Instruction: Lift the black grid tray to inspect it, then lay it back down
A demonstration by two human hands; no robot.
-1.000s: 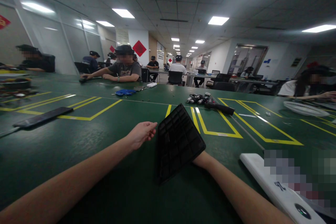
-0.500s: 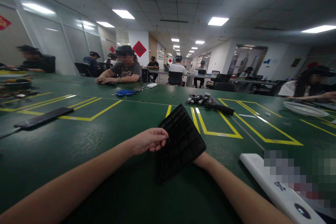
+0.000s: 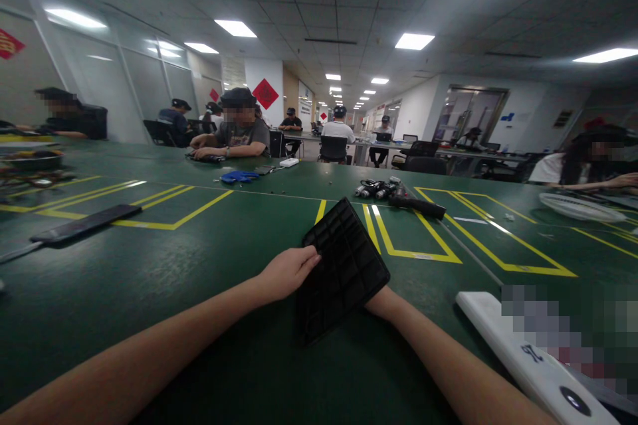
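A black compartment tray [image 3: 343,269] is held up, tilted, above the green table, its grid of square pockets facing me. At its left edge my left hand [image 3: 286,272] is closed, with the thumb along the edge and the other fingers mostly out of sight. From behind the lower right side, my right hand [image 3: 383,302] holds up the tray. The tray hides most of that hand's fingers.
Beyond the tray lie a black-handled tool [image 3: 416,206] and a bundle of cables with metal connectors [image 3: 376,188]. A dark power bank or phone [image 3: 87,224] with a cable is at left, a white device [image 3: 518,345] at right. A co-worker [image 3: 239,123] sits across the table [image 3: 199,319].
My left hand has turned over and closed at the tray's left edge; its curled fingertips showed before and are now hidden. The tray and right hand have barely moved.
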